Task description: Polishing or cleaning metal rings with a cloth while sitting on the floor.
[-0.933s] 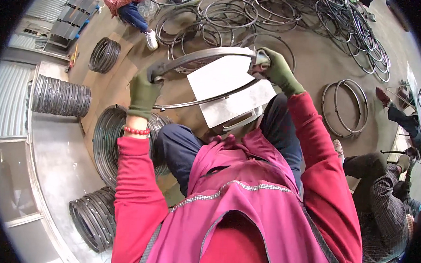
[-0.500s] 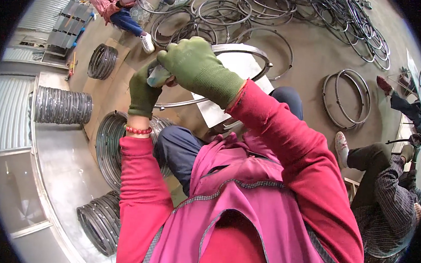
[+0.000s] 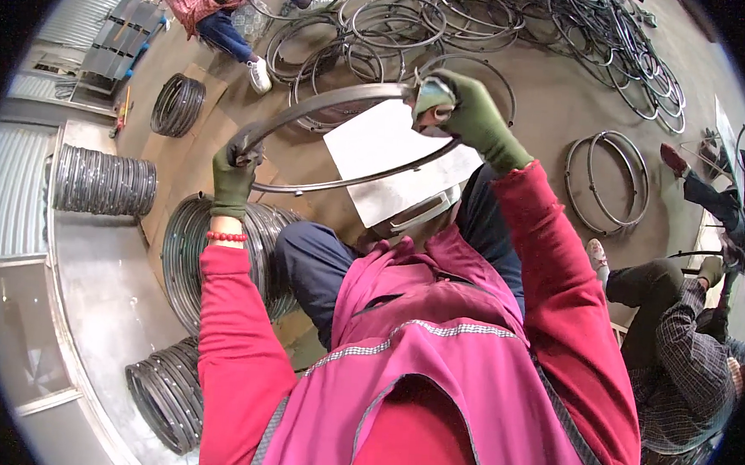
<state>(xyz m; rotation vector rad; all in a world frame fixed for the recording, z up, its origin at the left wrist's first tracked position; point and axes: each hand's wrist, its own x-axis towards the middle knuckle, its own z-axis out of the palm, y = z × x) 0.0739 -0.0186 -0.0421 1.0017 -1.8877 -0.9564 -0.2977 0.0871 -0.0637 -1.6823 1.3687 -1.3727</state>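
Note:
A dark metal hoop (image 3: 337, 101) is held up in front of me between both hands, tilted, with small studs on its rim. My left hand (image 3: 235, 179), in a green glove with dark fingers, is closed round the hoop's left end. At the opposite end my right hand (image 3: 469, 118), also gloved in green, is closed at the rim, its fingers curled. A crumpled pale blue-grey patch shows at these fingers; whether it is a cloth or part of the glove I cannot tell. Under the hoop, between my knees, lies a white flat panel (image 3: 369, 144).
Stacks of hoops (image 3: 105, 181) stand at the left, with a large coil-like stack (image 3: 187, 256) by my left knee. Loose hoops (image 3: 396, 19) cover the floor ahead, and a tangled heap (image 3: 622, 52) lies far right. Co-workers sit at far left (image 3: 191, 0) and right (image 3: 690, 359).
My right hand has moved right along the hoop, away from my left hand, where both were close together. The hoop's rim between them now shows.

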